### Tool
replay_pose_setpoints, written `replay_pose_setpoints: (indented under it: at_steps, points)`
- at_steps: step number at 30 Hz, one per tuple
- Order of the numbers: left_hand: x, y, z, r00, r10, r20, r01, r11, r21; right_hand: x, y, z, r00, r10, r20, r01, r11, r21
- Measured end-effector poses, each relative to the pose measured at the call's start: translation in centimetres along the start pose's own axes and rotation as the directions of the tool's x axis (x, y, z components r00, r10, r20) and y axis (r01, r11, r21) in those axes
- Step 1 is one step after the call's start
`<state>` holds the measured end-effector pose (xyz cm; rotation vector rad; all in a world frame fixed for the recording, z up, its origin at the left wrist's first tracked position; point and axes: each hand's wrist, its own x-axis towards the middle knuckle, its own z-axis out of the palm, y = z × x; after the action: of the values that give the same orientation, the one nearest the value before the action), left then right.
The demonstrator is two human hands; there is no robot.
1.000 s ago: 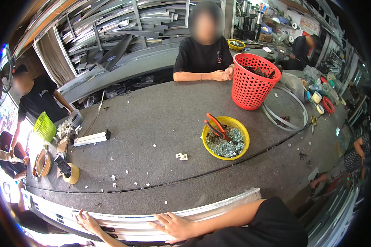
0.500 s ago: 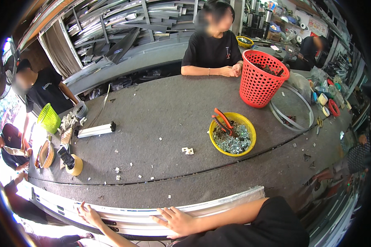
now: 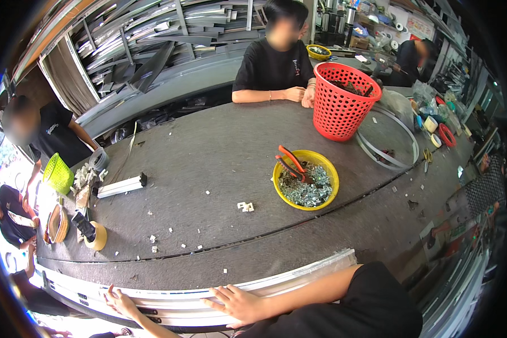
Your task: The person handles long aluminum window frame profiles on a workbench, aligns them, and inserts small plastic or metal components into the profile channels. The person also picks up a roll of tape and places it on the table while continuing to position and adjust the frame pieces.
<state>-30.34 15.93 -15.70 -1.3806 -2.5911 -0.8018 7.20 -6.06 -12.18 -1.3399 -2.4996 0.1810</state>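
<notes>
Long white metal profiles (image 3: 298, 284) lie side by side along the near edge of the table, with black fittings set into them near the left. My right hand (image 3: 235, 304) rests flat on the profiles, fingers spread. Further left, my left hand (image 3: 120, 302) touches the same profiles with its fingers apart and slightly bent. Neither hand is closed around anything. Beyond them, a yellow bowl (image 3: 333, 194) holds many small shiny metal pieces, and pliers with red-orange handles (image 3: 292, 160) stick out of it. A small cluster of cream-coloured parts (image 3: 245, 207) sits to the bowl's left.
A tall red perforated basket (image 3: 343, 110) stands behind the bowl, beside a coiled pale strip (image 3: 397, 163). At left are tape rolls (image 3: 97, 236) with a phone, a green basket (image 3: 58, 173) and a short white profile (image 3: 121, 186). Co-workers stand across the table and at left.
The whole view has shifted a little, so the table's things appear further left. Both my hands stay on the profiles with little visible change.
</notes>
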Motion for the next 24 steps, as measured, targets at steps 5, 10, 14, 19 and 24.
replay_pose_setpoints:
  at_steps: [5, 10, 14, 19, 24]
  points:
    - [-0.1, 0.2, -0.4, 0.999, 0.033, 0.014, -0.033, 0.999, 0.016, 0.0, -0.1, 0.2, 1.0, 0.008, 0.002, -0.008, 1.0, 0.004]
    - [-0.2, 0.6, -0.5, 1.0, 0.008, 0.002, -0.008, 1.0, 0.012, 0.0, -0.2, 0.3, 1.0, 0.004, -0.013, -0.004, 1.0, 0.001]
    - [0.0, 0.4, -0.4, 1.0, 0.019, 0.024, -0.02, 0.999, 0.047, 0.2, -0.2, 0.3, 1.0, 0.012, 0.028, -0.012, 1.0, 0.001]
    - [0.4, 0.3, -0.1, 0.999, 0.03, 0.018, -0.032, 0.994, 0.103, 0.2, -0.4, 0.7, 1.0, 0.0, 0.003, 0.0, 1.0, 0.019]
    - [0.1, 1.4, 0.3, 0.998, 0.059, 0.026, -0.06, 0.996, 0.06, 0.0, -0.5, 1.9, 0.998, 0.001, -0.066, 0.0, 1.0, 0.008]
